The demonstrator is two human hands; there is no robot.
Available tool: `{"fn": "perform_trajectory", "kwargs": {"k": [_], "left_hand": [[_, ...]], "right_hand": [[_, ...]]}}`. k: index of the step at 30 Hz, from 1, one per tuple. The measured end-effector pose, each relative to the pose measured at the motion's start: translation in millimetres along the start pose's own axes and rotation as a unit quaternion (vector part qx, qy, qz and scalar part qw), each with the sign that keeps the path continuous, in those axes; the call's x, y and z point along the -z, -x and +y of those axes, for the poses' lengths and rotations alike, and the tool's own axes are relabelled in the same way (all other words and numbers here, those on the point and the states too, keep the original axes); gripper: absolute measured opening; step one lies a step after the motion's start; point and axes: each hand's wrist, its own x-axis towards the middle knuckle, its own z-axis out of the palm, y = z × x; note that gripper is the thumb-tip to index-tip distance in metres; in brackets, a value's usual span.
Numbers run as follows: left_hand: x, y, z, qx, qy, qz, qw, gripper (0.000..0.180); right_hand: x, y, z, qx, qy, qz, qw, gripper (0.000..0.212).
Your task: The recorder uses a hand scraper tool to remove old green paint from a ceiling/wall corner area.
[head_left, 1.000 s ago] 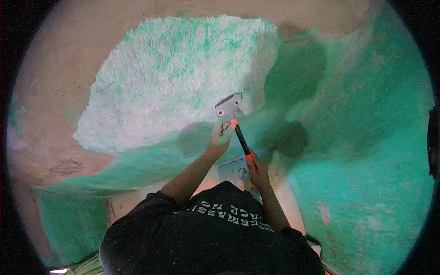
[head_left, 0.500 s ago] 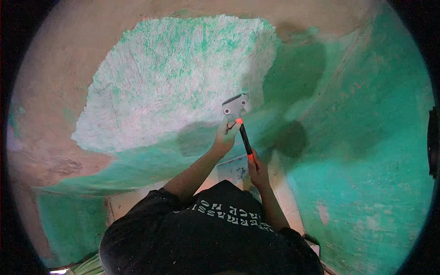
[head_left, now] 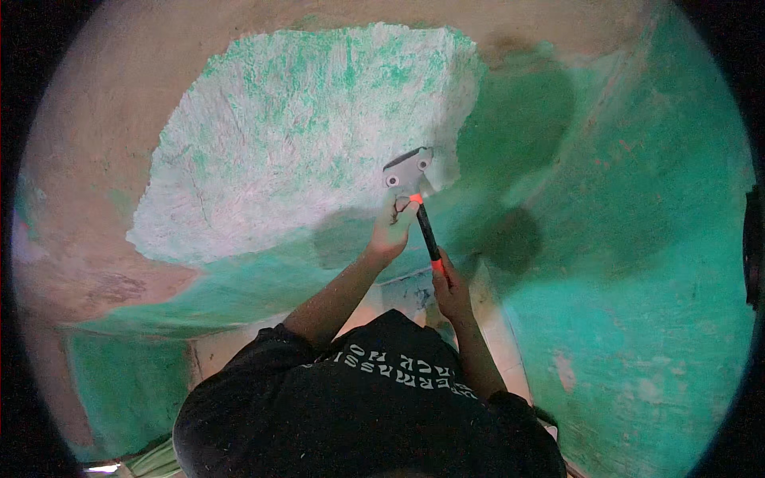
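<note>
A long-handled scraper [head_left: 408, 169] with a wide grey head and a black and orange handle is held against or just off the wall. My left hand [head_left: 391, 229] is closed round the upper handle, just under the head. Lower down, my right hand [head_left: 451, 288] grips the handle's orange end. Behind the head lies a large whitish scraped patch [head_left: 263, 151], streaked with leftover green paint. The blade's edge is at the patch's lower right; whether it touches the surface I cannot tell.
Green painted wall [head_left: 629, 342] curves round on the right, with a small pale chipped spot. Bare brownish plaster [head_left: 103, 159] borders the patch at the left and top. Dark shadows [head_left: 510, 119] fall right of the scraper. Green cloth [head_left: 151, 462] shows at the lower left.
The scraper has moved a little up the wall, with both hands still on it. My left hand and right hand have risen slightly with the handle.
</note>
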Motion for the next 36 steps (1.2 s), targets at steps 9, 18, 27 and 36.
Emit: {"fn": "perform_trajectory", "kwargs": {"k": [9,18,27,36], "left_hand": [[21.9,11.1,-26.5,0.151,-0.036,-0.079,0.985,0.042],[51.4,27.2,7.1,0.121,0.057,0.0,0.991,0.056],[70.1,34.4,21.4,0.12,0.075,0.005,0.99,0.052],[63.0,37.1,32.3,0.116,0.068,0.025,0.991,0.048]], "right_hand": [[-6.1,3.5,28.9,0.067,0.088,0.038,0.993,0.056],[-11.0,4.4,-13.2,0.026,-0.054,-0.06,0.996,0.057],[-33.8,6.9,-35.2,0.157,0.115,0.009,0.981,0.057],[-42.9,7.6,-37.2,0.198,0.085,0.054,0.975,0.055]]}}
